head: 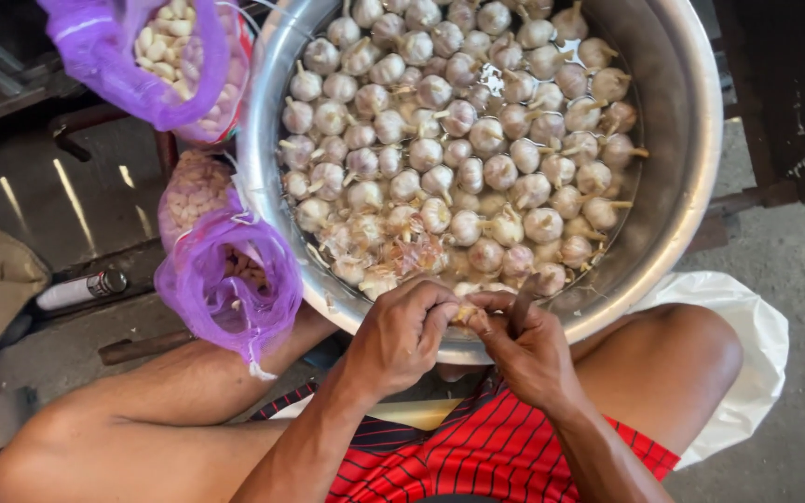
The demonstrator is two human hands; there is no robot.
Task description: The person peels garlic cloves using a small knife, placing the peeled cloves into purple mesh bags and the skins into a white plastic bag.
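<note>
Head view: my left hand and right hand pinch one garlic clove over the steel basin rim. Small, firm, papery skin; likely slippery, best gripped at its ends.

Concrete floor under steel basin, white bag, small canister.

The floor is rough grey concrete, with cracks and stains, and on the right side it lies in plain daylight. On the left side the floor is darker and a little shiny, and some short bright streaks of light reflect on it. At the upper right corner there is a dark wall with a white scratch mark on it.
</note>
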